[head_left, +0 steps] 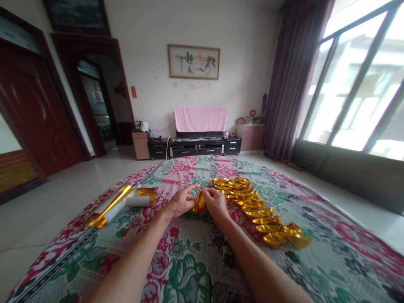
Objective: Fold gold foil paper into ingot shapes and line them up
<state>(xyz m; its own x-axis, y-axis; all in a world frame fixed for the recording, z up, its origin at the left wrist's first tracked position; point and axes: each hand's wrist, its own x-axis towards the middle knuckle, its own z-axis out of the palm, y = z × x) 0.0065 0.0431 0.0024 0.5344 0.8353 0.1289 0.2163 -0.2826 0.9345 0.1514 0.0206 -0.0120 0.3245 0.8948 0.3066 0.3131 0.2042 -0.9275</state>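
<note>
Between my two hands is a small piece of gold foil paper (pixel 199 203), partly folded and held just above the patterned cloth. My right hand (pixel 216 202) pinches its upper right edge between thumb and fingertips. On the other side, my left hand (pixel 182 203) grips the left edge, with its index finger stretched out beyond the foil. Folded gold foil ingots (pixel 262 212) lie in overlapping rows just right of my right hand. To the left of my left hand are curled gold foil sheets (pixel 110 205) with white backs, and a shorter curled sheet (pixel 139 201).
A floral cloth (pixel 186 277) in red, green and grey covers the round table. Beyond it stands a low black cabinet (pixel 197 150) with a pink towel (pixel 201 119) draped over something. Purple curtains (pixel 285 84) and a window are at the right, a red door (pixel 34 105) at the left.
</note>
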